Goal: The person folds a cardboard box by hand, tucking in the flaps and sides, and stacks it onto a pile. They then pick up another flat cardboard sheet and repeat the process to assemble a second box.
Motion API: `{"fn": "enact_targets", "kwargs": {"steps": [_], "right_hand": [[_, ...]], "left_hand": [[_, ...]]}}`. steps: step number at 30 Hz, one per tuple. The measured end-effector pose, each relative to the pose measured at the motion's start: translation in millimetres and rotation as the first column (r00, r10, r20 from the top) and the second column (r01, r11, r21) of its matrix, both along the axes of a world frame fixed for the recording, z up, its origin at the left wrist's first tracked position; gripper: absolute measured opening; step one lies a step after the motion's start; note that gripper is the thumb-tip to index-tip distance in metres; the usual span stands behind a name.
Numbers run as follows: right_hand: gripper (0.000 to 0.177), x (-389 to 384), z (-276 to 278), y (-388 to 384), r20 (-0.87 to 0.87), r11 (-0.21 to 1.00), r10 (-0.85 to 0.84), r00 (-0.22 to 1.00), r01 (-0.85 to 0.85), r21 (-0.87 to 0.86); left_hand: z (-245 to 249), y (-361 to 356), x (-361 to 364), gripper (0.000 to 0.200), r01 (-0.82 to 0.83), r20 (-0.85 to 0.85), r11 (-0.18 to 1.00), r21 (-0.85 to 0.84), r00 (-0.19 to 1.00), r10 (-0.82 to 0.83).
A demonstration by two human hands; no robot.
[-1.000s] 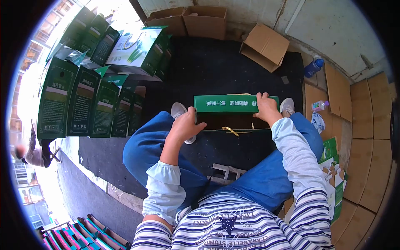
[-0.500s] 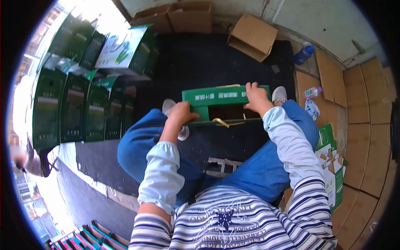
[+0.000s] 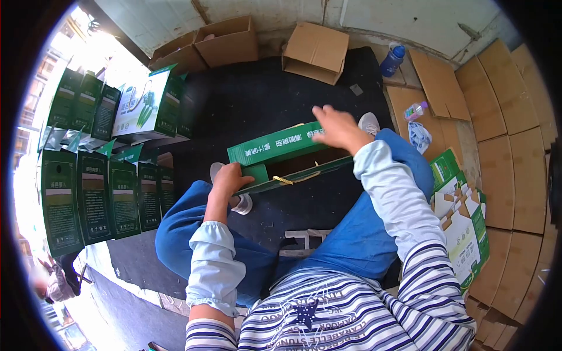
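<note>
Between my knees is a green gift box (image 3: 275, 144) with white lettering on its raised long flap and a yellow cord handle (image 3: 283, 180) along the near edge. Its top gapes, showing a dark inside. My left hand (image 3: 230, 178) grips the left end, thumb over the folded-in green end flap (image 3: 256, 172). Over the right end, my right hand (image 3: 341, 130) is spread, fingers raised and slightly blurred, hiding that corner of the box.
Finished-looking green boxes (image 3: 93, 199) stand in rows at left. Flattened green-and-white cartons (image 3: 462, 228) lie at right by stacked brown cartons (image 3: 494, 175). Open brown boxes (image 3: 227, 42) line the back, near a blue bottle (image 3: 392, 61). A person's arm shows at far left.
My right hand has come off the box's right end and its fingers have spread. The box now slants, its left end lower in view. The camera view has shifted.
</note>
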State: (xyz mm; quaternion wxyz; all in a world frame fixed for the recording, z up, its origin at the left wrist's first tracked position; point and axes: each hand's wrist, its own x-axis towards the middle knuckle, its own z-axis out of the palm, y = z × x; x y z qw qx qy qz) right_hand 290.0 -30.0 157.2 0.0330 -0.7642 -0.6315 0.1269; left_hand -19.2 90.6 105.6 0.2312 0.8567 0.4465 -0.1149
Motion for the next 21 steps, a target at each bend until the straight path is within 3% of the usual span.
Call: {"fn": "enact_targets", "kwargs": {"steps": [3,4,6,9,13,16,18,21], "right_hand": [[0.041,31,36,-18,-0.032,0.959,-0.194,0.98,0.196,0.204],[0.039,45,43,-28,-0.033,0.967,-0.239,0.97,0.241,0.084],[0.042,63,44,-44,-0.264,0.926,-0.368,0.892,0.324,-0.196],[0.045,67,26,-57,-0.715,0.906,-0.404,0.571,0.143,-0.397],[0.048,53,-2,-58,-0.504,0.933,-0.188,0.843,-0.007,-0.359],[0.052,58,0,-48,-0.46,0.803,-0.436,0.773,0.105,-0.586],[0.058,72,-33,-51,-0.539,0.841,-0.423,0.728,0.096,-0.532],[0.067,85,-56,-58,-0.614,0.844,-0.442,0.655,0.072,-0.531]], "left_hand": [[11,-2,3,0.042,-0.003,-0.03,1.0,-0.026,1.0,0.002],[9,-2,2,0.042,-0.003,-0.02,1.0,-0.015,1.0,0.002],[8,-2,1,0.042,0.002,0.001,1.0,0.007,1.0,-0.002],[10,0,3,0.042,-0.006,-0.028,0.999,-0.032,1.0,0.005],[11,2,2,0.041,0.001,-0.016,1.0,-0.026,1.0,-0.002],[5,8,-3,0.041,-0.06,0.058,0.995,-0.078,0.996,0.065],[-6,12,-10,0.038,-0.145,0.14,0.98,-0.137,0.976,0.164],[-35,17,-26,0.031,-0.371,0.337,0.829,-0.419,0.784,0.521]]}}
